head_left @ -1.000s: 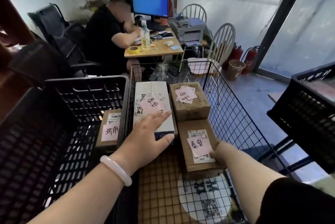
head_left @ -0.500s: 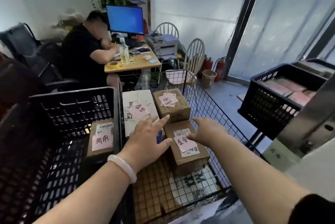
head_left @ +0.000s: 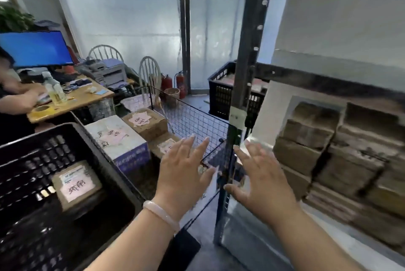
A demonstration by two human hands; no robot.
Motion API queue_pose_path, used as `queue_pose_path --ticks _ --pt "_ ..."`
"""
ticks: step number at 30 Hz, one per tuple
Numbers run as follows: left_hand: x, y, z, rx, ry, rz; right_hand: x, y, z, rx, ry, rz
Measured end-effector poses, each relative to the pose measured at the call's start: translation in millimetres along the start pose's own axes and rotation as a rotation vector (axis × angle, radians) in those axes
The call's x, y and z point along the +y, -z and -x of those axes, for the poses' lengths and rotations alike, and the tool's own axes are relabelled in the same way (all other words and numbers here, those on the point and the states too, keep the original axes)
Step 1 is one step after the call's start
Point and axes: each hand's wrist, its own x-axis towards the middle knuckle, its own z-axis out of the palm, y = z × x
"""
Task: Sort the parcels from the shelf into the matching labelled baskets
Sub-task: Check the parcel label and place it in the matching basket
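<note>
Done: three labelled parcels at the wire basket's far end; one parcel in the black crate.
Left: stacked parcels on the shelf.
Hands: left hand and right hand both splayed, empty.

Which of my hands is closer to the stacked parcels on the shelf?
Right. The right hand hovers just left of the stacked parcels; the left hand is farther left, past the shelf post, over the wire basket.

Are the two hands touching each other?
Apart. The head view shows the shelf post visible in the gap between the left hand and the right hand.
</note>
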Motion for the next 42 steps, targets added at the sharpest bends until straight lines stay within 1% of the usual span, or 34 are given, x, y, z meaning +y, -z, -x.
queue_pose_path --ticks 3,6,10,14,17,19,23,28,34,37,42 --pt "49 -10 22 -0.048 -0.124 0.058 23 17 71 0.005 -0.127 0.121" --pt "107 -14 44 -0.086 -0.245 0.152 50 45 140 0.049 -0.229 0.163" --pt "185 -14 68 -0.068 -0.460 0.248 76 85 220 0.137 -0.418 0.202" --pt "267 -12 97 -0.059 -0.641 0.297 97 117 296 0.145 -0.584 0.254" --pt "327 -12 126 -0.048 -0.767 0.327 117 146 350 0.185 -0.724 0.296" --pt "367 -10 146 -0.040 -0.830 0.345 131 166 386 0.204 -0.775 0.309" --pt "460 -5 197 -0.067 -0.906 0.432 162 205 470 0.205 -0.821 0.342" --pt "583 -5 275 -0.127 -1.009 0.499 204 254 594 0.253 -0.962 0.362" --pt "704 -8 346 -0.215 -1.062 0.569 243 295 715 0.237 -1.105 0.375" --pt "744 -6 362 -0.264 -1.065 0.594 262 315 752 0.259 -1.167 0.350" --pt "789 -5 343 -0.325 -0.982 0.653 303 330 767 0.279 -1.168 0.293"
